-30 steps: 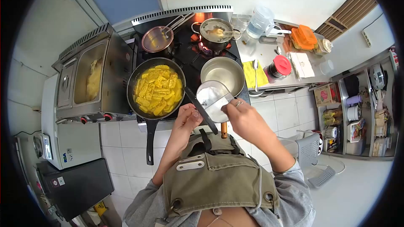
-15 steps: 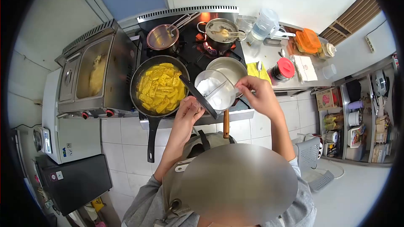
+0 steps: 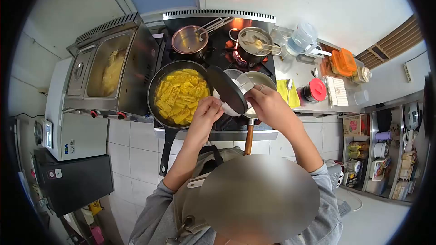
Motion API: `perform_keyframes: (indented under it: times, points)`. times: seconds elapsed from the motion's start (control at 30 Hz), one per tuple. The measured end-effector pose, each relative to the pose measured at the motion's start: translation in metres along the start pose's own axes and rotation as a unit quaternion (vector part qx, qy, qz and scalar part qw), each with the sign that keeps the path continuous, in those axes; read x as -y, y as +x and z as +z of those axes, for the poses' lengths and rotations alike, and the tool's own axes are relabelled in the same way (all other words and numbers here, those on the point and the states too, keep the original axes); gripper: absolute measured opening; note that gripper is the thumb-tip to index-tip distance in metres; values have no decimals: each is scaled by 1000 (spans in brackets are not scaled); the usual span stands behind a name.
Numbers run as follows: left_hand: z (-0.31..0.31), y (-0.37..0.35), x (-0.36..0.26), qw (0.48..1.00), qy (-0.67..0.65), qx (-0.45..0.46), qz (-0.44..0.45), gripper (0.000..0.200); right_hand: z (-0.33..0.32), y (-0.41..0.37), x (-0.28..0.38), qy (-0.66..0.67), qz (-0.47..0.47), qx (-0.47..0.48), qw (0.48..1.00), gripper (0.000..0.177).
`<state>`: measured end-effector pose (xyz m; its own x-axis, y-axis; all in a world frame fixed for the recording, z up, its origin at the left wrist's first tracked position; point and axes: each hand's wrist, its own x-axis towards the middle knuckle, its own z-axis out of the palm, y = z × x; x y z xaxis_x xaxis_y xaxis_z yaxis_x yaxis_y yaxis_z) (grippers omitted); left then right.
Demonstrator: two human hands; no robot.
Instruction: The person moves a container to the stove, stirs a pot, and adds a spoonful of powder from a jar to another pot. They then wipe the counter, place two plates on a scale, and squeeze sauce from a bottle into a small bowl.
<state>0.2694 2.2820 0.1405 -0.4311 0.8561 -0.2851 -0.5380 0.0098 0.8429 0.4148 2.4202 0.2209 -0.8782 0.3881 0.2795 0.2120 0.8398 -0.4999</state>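
Above the stove's front, a clear round container (image 3: pixel 232 73) with white contents is held between both hands. Its black lid (image 3: pixel 227 91) stands tilted over it and hides much of it. My left hand (image 3: pixel 208 111) has its fingers closed at the lid's lower left edge. My right hand (image 3: pixel 265 102) pinches at the container's right side, near a clear piece. Left of them is a black frying pan (image 3: pixel 167 130) full of yellow pieces (image 3: pixel 181 96). Behind the right hand sits a light saucepan (image 3: pixel 265 80) with a wooden handle.
Two pots stand at the back, a lidded one (image 3: pixel 190 40) and one with liquid (image 3: pixel 254 43) over a lit burner. A steel fryer (image 3: pixel 141 59) is at the left. The right counter (image 3: pixel 290 70) holds a yellow cloth (image 3: pixel 287 91), a red-lidded jar (image 3: pixel 316 89) and orange containers (image 3: pixel 344 62).
The black lid has swung up and right over the container. The right hand has moved closer to the left hand, and the view has shifted slightly.
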Motion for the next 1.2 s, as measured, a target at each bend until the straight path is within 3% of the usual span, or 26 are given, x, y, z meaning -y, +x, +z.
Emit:
perform_keyframes:
  times: [0.37, 0.57, 0.67, 0.77, 0.8, 0.83, 0.97, 1.03, 1.1, 1.2]
  points:
    - [2, 18, -7, 1000, -21, 4, 5, 22, -26, 17, -45, 162, 164, -30, 973, 8]
    - [1, 35, -9, 998, -47, -14, 32, 19, -64, 52, -105, 268, 174, -105, 942, 15]
    - [-9, 19, -10, 997, -61, -33, 31, 19, -63, 79, -148, 236, 169, -132, 948, 17]
    - [-14, 0, -15, 996, -59, -54, 28, 19, -20, 101, -223, 179, 179, -166, 953, 16]
    - [-17, -7, -14, 996, -48, -72, 16, 20, -1, 103, -249, 0, 149, -153, 977, 15]
    - [-21, -13, -14, 995, -36, -88, 6, 21, 9, 102, -260, -179, 112, -138, 968, 13]
    - [-31, -26, -6, 996, -27, -79, 21, 26, -18, 96, -199, -181, 151, -168, 957, 13]
    - [-27, -27, -9, 998, -27, -56, 6, 24, -43, 82, -150, -117, 91, -249, 957, 10]
    - [-25, -26, -7, 998, -63, -13, 28, 23, -70, 62, -80, -31, 116, -217, 969, 7]
    - [-21, -29, -6, 995, -100, 13, 17, 23, -86, 23, -16, 37, 65, -188, 979, 5]
